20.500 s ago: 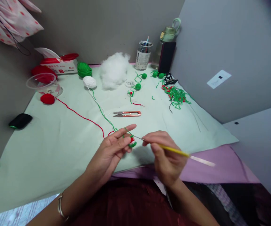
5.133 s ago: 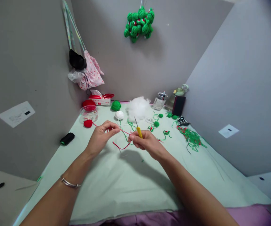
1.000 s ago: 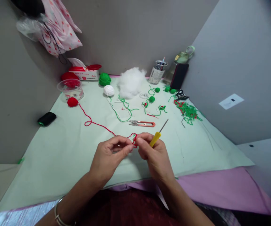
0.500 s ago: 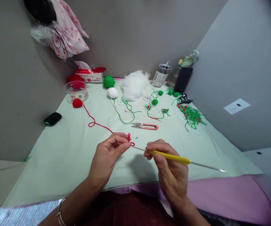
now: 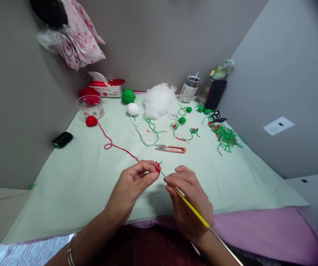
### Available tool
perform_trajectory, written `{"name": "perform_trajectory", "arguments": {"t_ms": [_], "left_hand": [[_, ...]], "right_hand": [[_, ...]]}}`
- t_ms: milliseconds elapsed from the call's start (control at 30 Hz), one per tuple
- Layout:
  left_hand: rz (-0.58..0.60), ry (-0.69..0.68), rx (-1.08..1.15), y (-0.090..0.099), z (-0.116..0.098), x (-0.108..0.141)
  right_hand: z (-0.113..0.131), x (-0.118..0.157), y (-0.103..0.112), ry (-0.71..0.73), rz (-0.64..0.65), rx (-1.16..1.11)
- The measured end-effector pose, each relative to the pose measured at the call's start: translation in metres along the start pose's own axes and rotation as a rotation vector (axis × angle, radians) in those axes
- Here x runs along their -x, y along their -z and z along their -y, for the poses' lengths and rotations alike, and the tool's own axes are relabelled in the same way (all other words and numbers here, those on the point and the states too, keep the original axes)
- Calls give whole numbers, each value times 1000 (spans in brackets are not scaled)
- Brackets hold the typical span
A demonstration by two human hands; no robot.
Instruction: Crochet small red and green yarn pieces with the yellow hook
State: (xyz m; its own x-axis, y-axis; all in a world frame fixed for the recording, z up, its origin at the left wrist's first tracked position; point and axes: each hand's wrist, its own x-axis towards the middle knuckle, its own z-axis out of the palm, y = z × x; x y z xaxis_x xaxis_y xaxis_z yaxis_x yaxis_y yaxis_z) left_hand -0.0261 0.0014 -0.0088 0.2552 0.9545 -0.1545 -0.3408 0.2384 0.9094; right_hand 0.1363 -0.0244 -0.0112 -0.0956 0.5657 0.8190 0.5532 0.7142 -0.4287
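My left hand (image 5: 132,186) pinches a small loop of red yarn (image 5: 158,168) between thumb and fingers. From it the strand runs back across the cloth to a red yarn ball (image 5: 91,121). In my right hand (image 5: 190,199) is a crochet hook (image 5: 193,208) with a yellow handle, its metal tip touching the red yarn at my left fingertips. Whether the tip passes through the loop is too small to tell. Orange-handled thread snips (image 5: 170,149) lie just beyond my hands.
Beyond lie a white yarn ball (image 5: 132,109), a green yarn ball (image 5: 128,96), white stuffing (image 5: 159,100) and green yarn scraps (image 5: 225,136). A clear plastic tub (image 5: 89,107) and a black thread spool (image 5: 62,140) are at left. A phone (image 5: 215,94) leans on a bottle (image 5: 220,72).
The hook has swung from nearly level to steeply slanted, and its tip has come to the red yarn. My right hand has turned and moved left; my left hand shifted slightly right.
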Motion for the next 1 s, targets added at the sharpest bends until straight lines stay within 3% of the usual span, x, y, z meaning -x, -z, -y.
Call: {"name": "perform_trajectory", "arguments": {"t_ms": [167,400,500,633,867,1000], "left_hand": [[40,12,-54,3,-6,0],[73,23,-68,3,-8,-2],[86,45,-44,2,-8,-2],[117,76,-14,1,-6,-1],[104,30,-78,-3,-3,-3],[-86,-67,-108,3,-6,-3]], "right_hand": [[-1,-1,7,-181,43,-180],[-8,-1,9,-728,-66,-600],[-13,-6,5,-888,-93,-767],[-14,-6,-1,-927,-138,-869],[-12,2,-4,-793,-76,-811],[-13,-2,-1,-812,-124,-809]]}}
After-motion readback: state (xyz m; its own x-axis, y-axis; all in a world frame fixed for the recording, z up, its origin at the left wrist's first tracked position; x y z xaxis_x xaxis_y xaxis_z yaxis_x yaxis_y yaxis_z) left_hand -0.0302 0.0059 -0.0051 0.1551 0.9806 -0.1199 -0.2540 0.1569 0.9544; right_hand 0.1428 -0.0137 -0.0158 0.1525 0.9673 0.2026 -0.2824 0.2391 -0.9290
